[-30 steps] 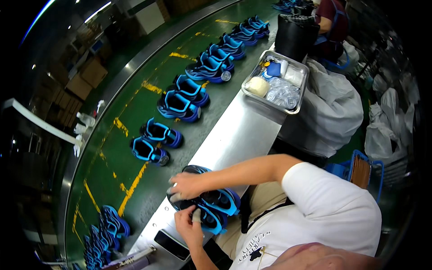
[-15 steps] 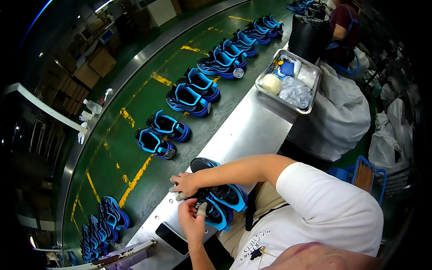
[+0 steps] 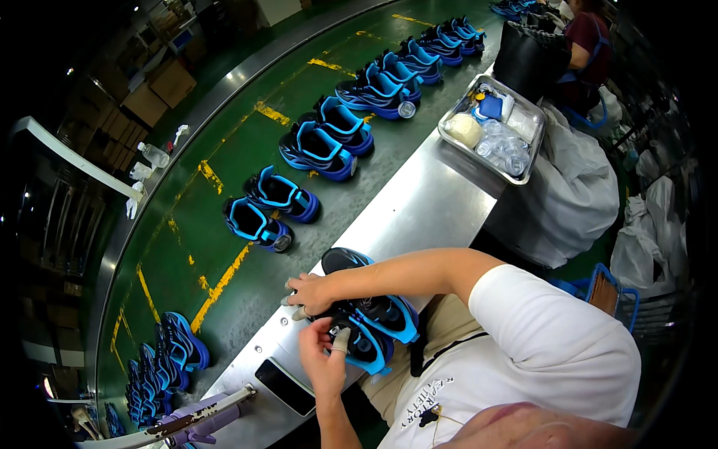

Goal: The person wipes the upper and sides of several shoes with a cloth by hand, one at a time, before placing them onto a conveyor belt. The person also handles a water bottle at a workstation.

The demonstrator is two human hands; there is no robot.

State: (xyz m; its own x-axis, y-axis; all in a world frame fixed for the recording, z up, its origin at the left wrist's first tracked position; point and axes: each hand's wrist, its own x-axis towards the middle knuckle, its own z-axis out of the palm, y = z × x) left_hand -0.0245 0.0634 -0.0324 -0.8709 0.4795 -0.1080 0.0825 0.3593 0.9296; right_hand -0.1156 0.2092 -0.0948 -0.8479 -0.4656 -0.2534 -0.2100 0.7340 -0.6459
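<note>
A pair of black and blue sneakers lies side by side on the metal bench edge, heels toward me. My left hand (image 3: 323,358) pinches at the tongue and lace area of the left sneaker (image 3: 368,359), thumb bent inward. Reaching across the right sneaker (image 3: 346,260), my right hand (image 3: 310,293) closes over the left sneaker's front, which it mostly hides. Pale finger covers show on some fingertips of both hands. What exactly lies between the left fingertips cannot be made out.
A phone (image 3: 285,386) lies on the bench (image 3: 419,217) near my left wrist. Beyond, several similar sneakers (image 3: 318,152) line the green conveyor (image 3: 224,247). A metal tray (image 3: 447,142) of small items stands at the right, near a black bin (image 3: 527,63) and a co-worker (image 3: 587,56).
The whole view has shifted slightly. Both hands stay on the left sneaker with little visible difference in grip.
</note>
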